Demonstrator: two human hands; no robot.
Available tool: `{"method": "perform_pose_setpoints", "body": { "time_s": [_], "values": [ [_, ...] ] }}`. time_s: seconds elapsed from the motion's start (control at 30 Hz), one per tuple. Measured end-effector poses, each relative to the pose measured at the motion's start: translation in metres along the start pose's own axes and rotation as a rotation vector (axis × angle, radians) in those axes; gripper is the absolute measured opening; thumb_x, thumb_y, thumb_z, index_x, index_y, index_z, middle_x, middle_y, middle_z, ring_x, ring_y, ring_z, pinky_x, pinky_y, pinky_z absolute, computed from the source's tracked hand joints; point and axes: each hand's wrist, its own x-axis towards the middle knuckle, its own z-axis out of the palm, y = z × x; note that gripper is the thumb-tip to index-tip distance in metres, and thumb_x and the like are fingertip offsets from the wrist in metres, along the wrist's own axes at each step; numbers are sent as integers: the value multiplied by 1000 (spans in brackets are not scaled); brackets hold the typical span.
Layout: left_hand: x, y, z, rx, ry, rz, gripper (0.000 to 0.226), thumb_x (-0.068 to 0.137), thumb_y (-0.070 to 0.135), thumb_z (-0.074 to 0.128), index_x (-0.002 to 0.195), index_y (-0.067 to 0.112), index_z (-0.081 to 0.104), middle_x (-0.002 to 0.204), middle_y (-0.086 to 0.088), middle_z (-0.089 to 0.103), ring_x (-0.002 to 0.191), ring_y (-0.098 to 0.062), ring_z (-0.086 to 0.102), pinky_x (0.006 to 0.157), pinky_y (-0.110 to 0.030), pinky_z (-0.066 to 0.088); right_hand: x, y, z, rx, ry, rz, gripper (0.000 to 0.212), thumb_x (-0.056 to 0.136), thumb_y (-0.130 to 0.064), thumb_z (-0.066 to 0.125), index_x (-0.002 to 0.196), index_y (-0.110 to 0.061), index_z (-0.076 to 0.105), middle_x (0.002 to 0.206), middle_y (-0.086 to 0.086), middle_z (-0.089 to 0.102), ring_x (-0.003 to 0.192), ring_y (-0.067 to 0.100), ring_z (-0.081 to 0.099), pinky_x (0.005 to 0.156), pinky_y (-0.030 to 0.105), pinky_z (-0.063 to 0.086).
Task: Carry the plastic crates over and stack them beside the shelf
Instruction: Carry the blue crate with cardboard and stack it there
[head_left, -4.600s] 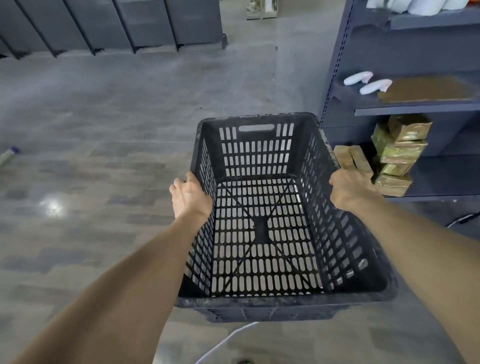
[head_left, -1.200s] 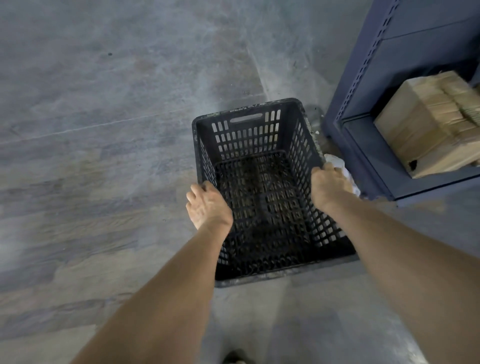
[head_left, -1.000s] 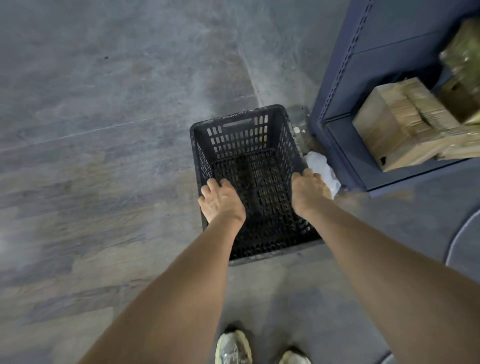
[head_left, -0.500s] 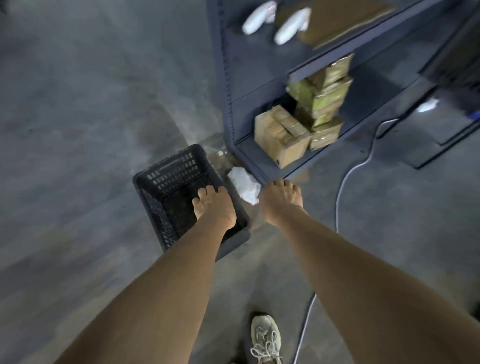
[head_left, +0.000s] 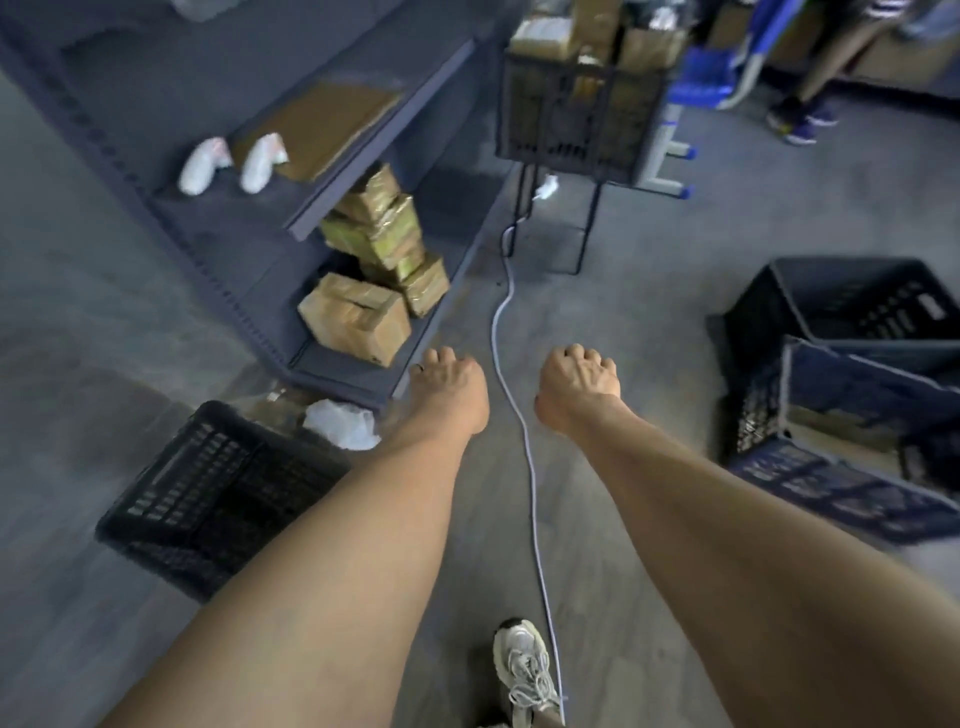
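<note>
- Grey floor (head_left: 649, 291) runs beside the dark shelf (head_left: 291, 171) at far left.
- Our crate (head_left: 208, 499), carried a moment ago, now sits at the shelf's end, near left.
- More crates (head_left: 852, 374) wait right: next fetch.
- Both hands, left hand (head_left: 449, 387) and right hand (head_left: 579, 384), have let go, loosely curled, empty.

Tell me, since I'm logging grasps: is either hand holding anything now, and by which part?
Nothing is held. The left hand and right hand hang empty over the floor; the black crate sits by the shelf, untouched.
</note>
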Motion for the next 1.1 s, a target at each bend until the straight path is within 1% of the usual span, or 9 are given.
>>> {"method": "perform_pose_setpoints", "body": {
  "time_s": [0.17, 0.3, 0.5, 0.7, 0.93, 1.1],
  "values": [
    [-13, 91, -13, 64, 46, 160, 50, 89, 27, 60, 135, 14, 46, 139, -9, 39, 132, -28, 33, 104, -37, 34, -27, 93, -5, 68, 23, 187, 53, 90, -26, 56, 138, -6, 41, 136, 12, 45, 130, 29, 41, 105, 35, 31],
    [-22, 159, -22, 113, 72, 283, 50, 88, 23, 60, 135, 13, 46, 137, -9, 40, 131, -28, 34, 103, -36, 33, -43, 158, -9, 109, 31, 309, 53, 89, -21, 55, 137, -6, 41, 137, 12, 44, 130, 29, 40, 105, 35, 31],
    [-40, 264, -30, 168, 84, 405, 50, 85, 24, 62, 132, 14, 47, 134, -9, 41, 129, -26, 34, 100, -34, 35, -68, 261, -11, 165, 73, 444, 49, 90, -22, 54, 135, -9, 41, 136, 12, 45, 129, 31, 40, 103, 39, 33],
    [-67, 386, -39, 177, 99, 485, 48, 87, 27, 60, 130, 15, 46, 134, -9, 41, 129, -27, 34, 100, -35, 34, -96, 387, -11, 170, 91, 512, 46, 89, -23, 54, 132, -11, 41, 136, 13, 44, 128, 32, 41, 102, 40, 34],
    [-98, 529, -25, 196, 77, 532, 50, 87, 31, 61, 131, 15, 45, 135, -9, 41, 129, -28, 34, 99, -35, 34, -118, 532, -1, 170, 93, 553, 45, 90, -28, 56, 130, -13, 41, 134, 13, 45, 125, 32, 43, 99, 41, 35],
    [-109, 599, -11, 226, 68, 549, 49, 87, 33, 61, 130, 14, 45, 134, -10, 42, 127, -28, 35, 99, -36, 34, -126, 606, 6, 166, 84, 567, 44, 92, -24, 54, 131, -11, 41, 136, 14, 44, 127, 33, 41, 102, 43, 34]
  ]
}}
